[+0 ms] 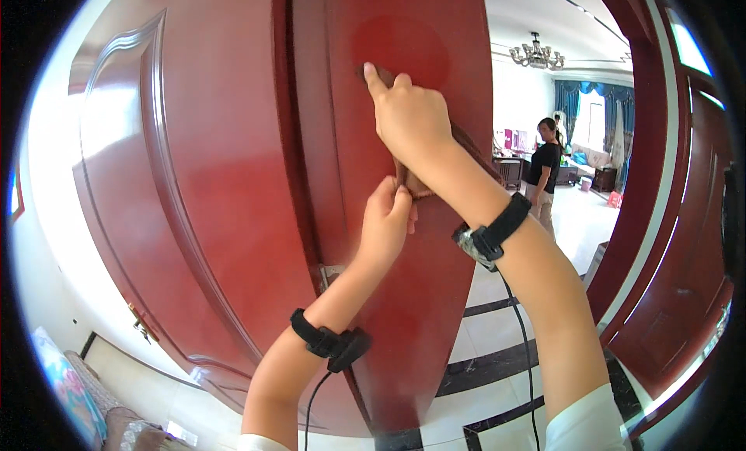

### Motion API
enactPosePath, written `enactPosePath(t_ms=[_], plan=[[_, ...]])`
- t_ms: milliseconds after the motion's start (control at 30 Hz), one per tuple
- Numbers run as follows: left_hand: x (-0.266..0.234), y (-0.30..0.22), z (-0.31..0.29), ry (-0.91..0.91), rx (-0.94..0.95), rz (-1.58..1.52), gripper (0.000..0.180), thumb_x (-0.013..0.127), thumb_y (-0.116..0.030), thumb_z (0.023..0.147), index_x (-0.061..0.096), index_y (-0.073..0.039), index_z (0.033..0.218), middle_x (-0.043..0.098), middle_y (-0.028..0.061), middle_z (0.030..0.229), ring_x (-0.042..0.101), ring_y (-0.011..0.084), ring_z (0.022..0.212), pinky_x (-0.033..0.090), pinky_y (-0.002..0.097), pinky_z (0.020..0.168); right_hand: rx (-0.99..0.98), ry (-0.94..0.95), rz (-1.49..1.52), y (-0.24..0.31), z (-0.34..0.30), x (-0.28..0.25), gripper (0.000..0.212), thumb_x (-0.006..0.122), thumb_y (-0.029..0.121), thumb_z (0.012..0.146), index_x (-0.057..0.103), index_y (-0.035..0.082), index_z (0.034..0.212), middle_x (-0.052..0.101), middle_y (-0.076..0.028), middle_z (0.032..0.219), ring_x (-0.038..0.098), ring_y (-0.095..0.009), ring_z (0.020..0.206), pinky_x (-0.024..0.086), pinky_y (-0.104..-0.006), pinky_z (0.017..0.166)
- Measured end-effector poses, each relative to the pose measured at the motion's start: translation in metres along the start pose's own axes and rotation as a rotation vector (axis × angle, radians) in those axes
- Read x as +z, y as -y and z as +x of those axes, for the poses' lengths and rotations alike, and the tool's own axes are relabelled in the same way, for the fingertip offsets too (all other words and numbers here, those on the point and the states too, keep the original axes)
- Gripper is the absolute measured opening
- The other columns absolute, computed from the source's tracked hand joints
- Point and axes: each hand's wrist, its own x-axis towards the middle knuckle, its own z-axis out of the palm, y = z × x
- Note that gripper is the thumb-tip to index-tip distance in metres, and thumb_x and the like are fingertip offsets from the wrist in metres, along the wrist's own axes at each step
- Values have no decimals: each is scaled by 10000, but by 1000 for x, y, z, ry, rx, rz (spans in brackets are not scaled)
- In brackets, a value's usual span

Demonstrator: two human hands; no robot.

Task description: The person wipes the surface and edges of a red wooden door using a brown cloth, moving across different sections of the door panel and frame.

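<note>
A brown cloth point(420, 190) lies against a dark red wooden panel point(412, 296), partly hidden by my hands and right forearm. My right hand point(412, 117) presses the cloth onto the panel's upper part, index finger stretched up and left and the other fingers bent over the cloth. Just below, my left hand point(387, 214) pinches the cloth's lower edge between thumb and fingers. Black straps with small devices circle both wrists, and a thin cable hangs from each.
A red door point(210, 218) with a brass handle point(143, 324) stands at the left. Through the doorway on the right, a person point(544, 167) in a black top stands in a room with a chandelier point(536, 56). Another red door point(676, 257) is at the far right.
</note>
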Motion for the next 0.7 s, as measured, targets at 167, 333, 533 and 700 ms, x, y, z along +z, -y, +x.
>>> enactPosePath(t_ms=[167,333,533,700], plan=[[23,2,-10,85,-69,-16,220,347,-183,934,489,-15,935,499,15,655,461,87,555,400,227,529,-20,-8,2,-23,-25,5,507,569,139,724,505,144,1227,538,-94,671,588,-213,502,483,-321,440],[34,-3,-13,143,-41,-38,168,378,-129,903,434,-28,780,485,29,599,458,84,491,383,225,461,18,91,-11,-41,-39,-7,485,546,120,755,493,102,1237,562,-127,722,616,-220,566,501,-311,480],[30,-21,4,198,29,-1,178,361,-157,928,432,-29,827,506,44,633,476,104,519,414,242,493,210,21,-55,-63,-19,-10,427,548,127,762,534,102,1188,592,-156,698,629,-273,592,511,-350,518],[23,-54,32,104,125,36,190,395,-183,930,458,-45,816,514,21,638,493,88,544,418,220,492,271,4,-60,-72,32,-10,396,552,131,762,544,39,1147,640,-177,772,648,-294,701,527,-370,596]])
